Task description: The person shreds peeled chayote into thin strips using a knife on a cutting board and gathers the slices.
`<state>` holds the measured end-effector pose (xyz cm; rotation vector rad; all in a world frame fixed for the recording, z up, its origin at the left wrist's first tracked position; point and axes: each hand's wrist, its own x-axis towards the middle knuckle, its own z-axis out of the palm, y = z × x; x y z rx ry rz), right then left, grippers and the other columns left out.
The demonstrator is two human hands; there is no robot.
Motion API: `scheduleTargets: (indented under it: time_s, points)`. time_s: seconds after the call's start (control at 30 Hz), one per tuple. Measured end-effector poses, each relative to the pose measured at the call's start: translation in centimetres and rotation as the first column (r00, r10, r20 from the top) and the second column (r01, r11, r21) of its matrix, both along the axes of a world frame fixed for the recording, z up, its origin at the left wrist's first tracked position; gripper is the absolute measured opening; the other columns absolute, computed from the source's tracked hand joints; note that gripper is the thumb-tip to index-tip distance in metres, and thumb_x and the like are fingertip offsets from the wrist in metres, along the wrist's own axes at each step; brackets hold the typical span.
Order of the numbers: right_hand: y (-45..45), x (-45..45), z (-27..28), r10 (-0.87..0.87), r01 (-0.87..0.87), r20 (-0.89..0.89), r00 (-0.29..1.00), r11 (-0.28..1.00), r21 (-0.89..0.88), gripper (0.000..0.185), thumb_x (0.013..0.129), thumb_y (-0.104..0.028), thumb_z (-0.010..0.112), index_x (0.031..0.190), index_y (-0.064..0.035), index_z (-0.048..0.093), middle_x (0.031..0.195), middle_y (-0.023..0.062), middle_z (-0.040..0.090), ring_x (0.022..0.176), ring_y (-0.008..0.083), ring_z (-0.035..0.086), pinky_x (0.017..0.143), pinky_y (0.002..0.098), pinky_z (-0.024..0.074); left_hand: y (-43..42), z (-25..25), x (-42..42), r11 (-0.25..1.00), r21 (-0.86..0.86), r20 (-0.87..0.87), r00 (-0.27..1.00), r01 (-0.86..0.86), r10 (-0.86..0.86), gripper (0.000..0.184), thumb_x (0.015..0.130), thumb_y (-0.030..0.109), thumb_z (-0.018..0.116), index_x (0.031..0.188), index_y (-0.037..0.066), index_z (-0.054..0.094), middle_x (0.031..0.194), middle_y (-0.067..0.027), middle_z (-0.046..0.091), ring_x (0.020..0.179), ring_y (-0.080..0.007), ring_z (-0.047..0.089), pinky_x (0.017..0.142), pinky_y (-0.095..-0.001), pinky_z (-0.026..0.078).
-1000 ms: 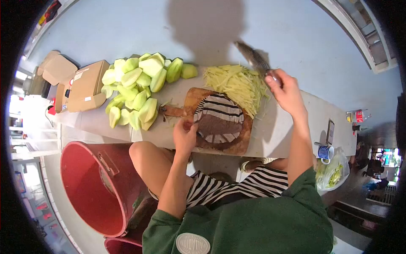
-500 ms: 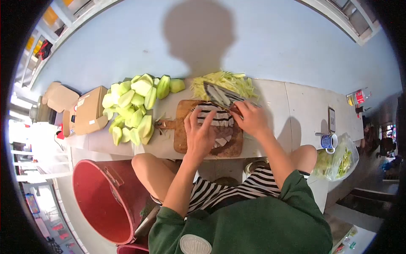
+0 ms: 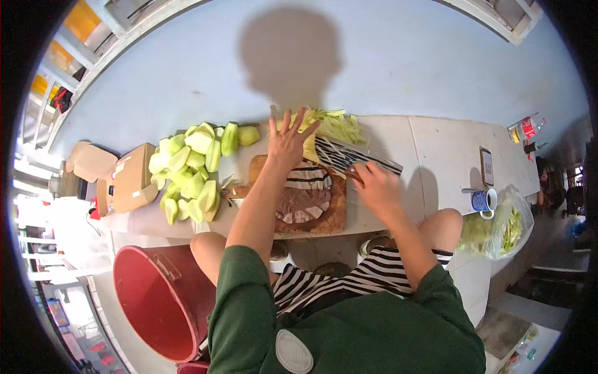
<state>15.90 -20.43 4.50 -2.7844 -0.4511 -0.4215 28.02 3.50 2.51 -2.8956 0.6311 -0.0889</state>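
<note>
My left hand (image 3: 286, 141) is stretched out palm down with its fingers spread, beside the pile of pale green shreds (image 3: 341, 127) by the wall. It holds nothing. My right hand (image 3: 376, 189) is closed around a broad-bladed knife (image 3: 339, 153), whose shiny blade shows dark and light stripes and lies over the near side of the shreds. Below both hands is a wooden cutting board (image 3: 337, 215). On it lies a roundish item (image 3: 304, 198), striped at the top and brownish below; its kind is unclear. My left forearm hides part of the board.
Peeled pale green fruit or vegetable pieces (image 3: 190, 163) are heaped left of the board, beside an open cardboard box (image 3: 132, 176). A red bin (image 3: 146, 305) stands lower left. At right are a phone (image 3: 487, 166), a mug (image 3: 482, 202), a plastic bag (image 3: 507, 234) and a bottle (image 3: 526, 128).
My left hand has gone from the board up towards the shreds, and its fingers have spread. My right hand has shifted slightly down and right with the knife, uncovering more of the board.
</note>
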Motion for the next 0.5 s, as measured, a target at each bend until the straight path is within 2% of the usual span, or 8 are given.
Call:
scheduleTargets:
  time_s: [0.03,0.07,0.13,0.2,0.27,0.3,0.37,0.5]
  points:
    - [-0.4,-0.2,-0.1,0.006,-0.006,0.001,1.000,1.000,0.004,0.034,0.081,-0.024,0.078,0.112,-0.0136,0.068,0.095,0.0055,0.063,0.077,0.0284,0.068,0.066,0.0414,0.0562,0.3,0.7,0.6,0.995,0.066,-0.142,0.986,-0.081,0.089,0.083,0.088,0.016,0.062,0.159,0.043,0.028,0.170,-0.0044,0.016,0.154,-0.0325,0.018,0.119,-0.0661,0.020]
    - [-0.9,-0.5,0.0,-0.029,0.029,-0.016,0.999,1.000,0.005,0.034,0.082,-0.025,0.078,0.113,-0.0136,0.068,0.095,0.0057,0.064,0.076,0.0291,0.068,0.065,0.0418,0.0560,0.5,1.3,0.9,0.986,0.017,-0.163,0.973,-0.165,0.166,0.084,0.087,0.017,0.063,0.160,0.040,0.027,0.170,-0.0054,0.015,0.154,-0.0336,0.017,0.119,-0.0663,0.019]
    - [-1.5,-0.9,0.0,-0.055,0.056,-0.037,0.998,0.998,0.003,0.035,0.082,-0.025,0.077,0.114,-0.0137,0.068,0.095,0.0059,0.064,0.075,0.0299,0.068,0.065,0.0421,0.0558,1.1,0.7,0.7,0.976,-0.075,-0.145,0.970,-0.206,0.193,0.085,0.087,0.014,0.062,0.159,0.043,0.027,0.170,-0.0059,0.017,0.154,-0.0343,0.019,0.119,-0.0657,0.021]
    - [-1.8,-0.9,0.0,-0.087,0.089,-0.056,0.995,0.995,0.037,0.027,0.083,-0.020,0.078,0.106,-0.0110,0.066,0.093,0.0050,0.063,0.079,0.0278,0.070,0.068,0.0407,0.0565,1.0,0.3,-0.1,0.958,-0.167,-0.125,0.969,-0.233,0.213,0.085,0.087,0.012,0.061,0.159,0.045,0.028,0.169,-0.0065,0.018,0.153,-0.0350,0.021,0.118,-0.0651,0.022]
    - [-1.5,-0.5,0.4,-0.069,0.074,-0.079,0.994,0.996,0.059,0.028,0.082,-0.020,0.078,0.106,-0.0108,0.066,0.093,0.0050,0.063,0.079,0.0282,0.070,0.069,0.0407,0.0563,0.2,-0.3,-2.6,0.987,-0.105,0.003,0.992,0.124,-0.124,0.091,0.083,0.009,0.062,0.157,0.049,0.028,0.168,-0.0058,0.020,0.149,-0.0361,0.028,0.116,-0.0632,0.027]
    - [-1.3,-0.4,0.6,-0.052,0.060,-0.104,0.993,0.995,0.079,0.028,0.082,-0.019,0.079,0.106,-0.0106,0.066,0.093,0.0050,0.064,0.079,0.0286,0.069,0.069,0.0407,0.0562,-0.2,-0.3,-3.8,0.987,-0.107,-0.001,0.993,0.120,-0.121,0.091,0.083,0.009,0.062,0.157,0.049,0.028,0.168,-0.0058,0.020,0.149,-0.0361,0.028,0.116,-0.0632,0.027]
    - [-0.6,-0.3,0.9,-0.031,0.036,-0.084,0.996,0.998,0.056,0.029,0.081,-0.019,0.079,0.106,-0.0109,0.067,0.093,0.0048,0.064,0.079,0.0282,0.069,0.070,0.0405,0.0560,-0.6,-0.1,-5.8,0.893,-0.189,-0.057,0.904,0.408,-0.425,0.094,0.083,0.007,0.061,0.156,0.054,0.025,0.167,-0.0044,0.022,0.147,-0.0337,0.032,0.117,-0.0624,0.028]
    - [0.1,-0.5,0.8,0.034,-0.034,0.049,0.998,0.999,0.008,0.031,0.079,-0.019,0.080,0.106,-0.0117,0.067,0.092,0.0044,0.063,0.078,0.0270,0.068,0.070,0.0398,0.0555,0.1,-0.5,-3.5,0.933,-0.072,0.128,0.931,0.353,-0.342,0.095,0.083,0.010,0.063,0.156,0.056,0.022,0.167,-0.0031,0.022,0.147,-0.0314,0.033,0.117,-0.0619,0.030]
